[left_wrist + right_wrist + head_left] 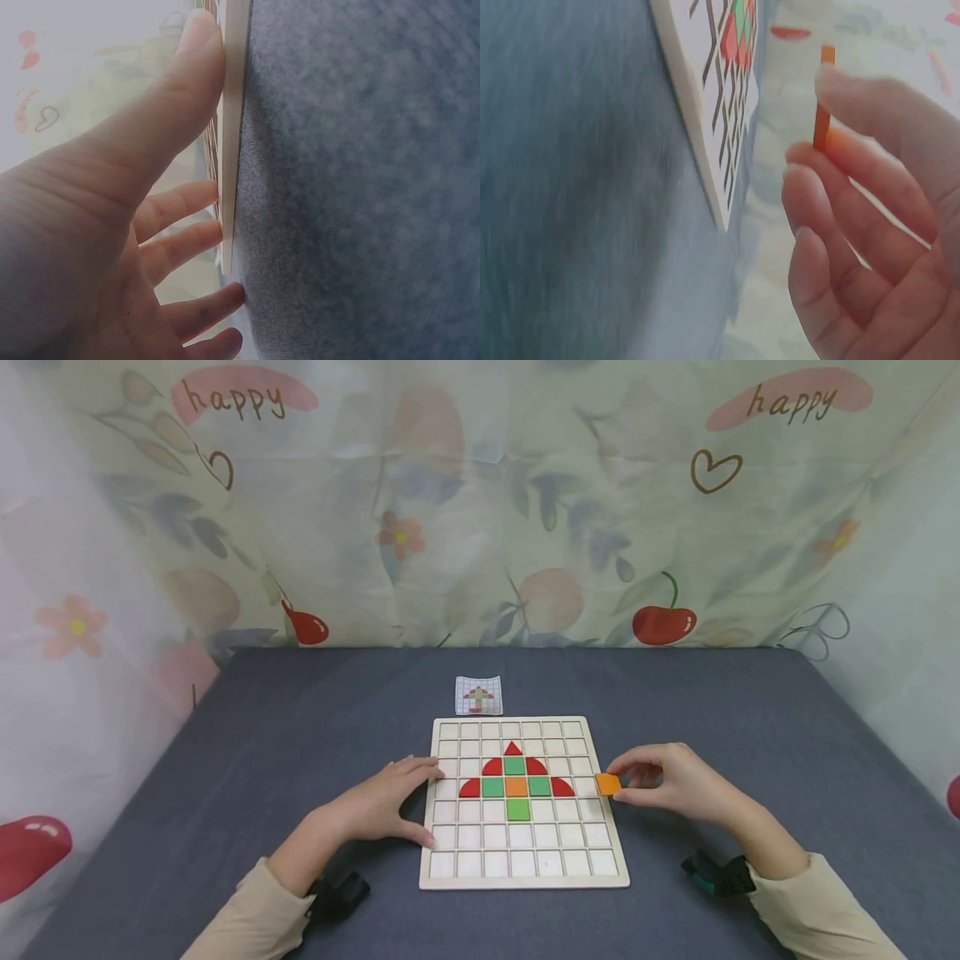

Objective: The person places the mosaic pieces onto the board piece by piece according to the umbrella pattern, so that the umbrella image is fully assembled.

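My right hand [663, 781] pinches an orange square tile [608, 784] between thumb and fingertips, over the right edge of a pale wooden grid board [525, 881]. The right wrist view shows the tile [824, 97] edge-on, thin and flat. At the board's left edge my left hand [382, 802] rests with thumb and fingers spread, touching the rim. On the grid lie a red triangle [512, 749], several red quarter-round pieces [470, 788], green squares [514, 766] and an orange square [516, 787] in the middle. A lighter green square [518, 810] lies below it.
A small printed card [478, 696] with a coloured grid pattern lies just behind the board. Dark grey cloth [337, 693] covers the table. A patterned curtain [480, 510] hangs behind it. Each wrist wears a dark device, such as the left strap [339, 897].
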Demonstrator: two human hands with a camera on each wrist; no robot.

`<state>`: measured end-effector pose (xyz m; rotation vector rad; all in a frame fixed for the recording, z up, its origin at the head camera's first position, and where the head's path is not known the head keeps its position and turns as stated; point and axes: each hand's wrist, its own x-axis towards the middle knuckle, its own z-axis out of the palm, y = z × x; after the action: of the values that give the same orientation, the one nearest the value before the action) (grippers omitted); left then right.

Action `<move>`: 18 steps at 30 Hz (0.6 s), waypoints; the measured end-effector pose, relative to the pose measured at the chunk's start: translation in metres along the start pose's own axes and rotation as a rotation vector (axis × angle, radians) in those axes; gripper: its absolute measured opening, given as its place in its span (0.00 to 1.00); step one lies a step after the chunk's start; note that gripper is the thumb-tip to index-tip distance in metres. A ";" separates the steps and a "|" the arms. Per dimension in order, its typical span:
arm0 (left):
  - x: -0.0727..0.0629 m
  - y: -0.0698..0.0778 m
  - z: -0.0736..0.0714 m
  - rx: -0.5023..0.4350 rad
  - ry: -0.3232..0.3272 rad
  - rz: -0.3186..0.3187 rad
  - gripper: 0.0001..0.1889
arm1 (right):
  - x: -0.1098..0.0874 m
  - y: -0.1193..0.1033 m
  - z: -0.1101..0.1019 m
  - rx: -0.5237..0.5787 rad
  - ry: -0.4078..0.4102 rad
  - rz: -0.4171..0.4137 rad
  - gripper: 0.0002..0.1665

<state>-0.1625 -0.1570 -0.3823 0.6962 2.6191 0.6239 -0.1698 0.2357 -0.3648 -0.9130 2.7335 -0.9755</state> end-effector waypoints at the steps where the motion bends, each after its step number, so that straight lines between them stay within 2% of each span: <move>1: 0.000 0.000 0.000 0.000 0.000 -0.005 0.44 | 0.001 -0.002 0.002 0.002 0.005 0.002 0.14; 7: 0.000 0.000 0.000 0.004 0.003 -0.011 0.44 | 0.009 -0.016 0.014 0.007 0.021 0.018 0.15; 18: 0.000 0.001 0.001 0.000 0.003 -0.008 0.45 | 0.021 -0.035 0.031 0.017 -0.003 0.022 0.15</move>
<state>-0.1622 -0.1563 -0.3825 0.6845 2.6235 0.6232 -0.1609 0.1852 -0.3660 -0.8792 2.7225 -0.9908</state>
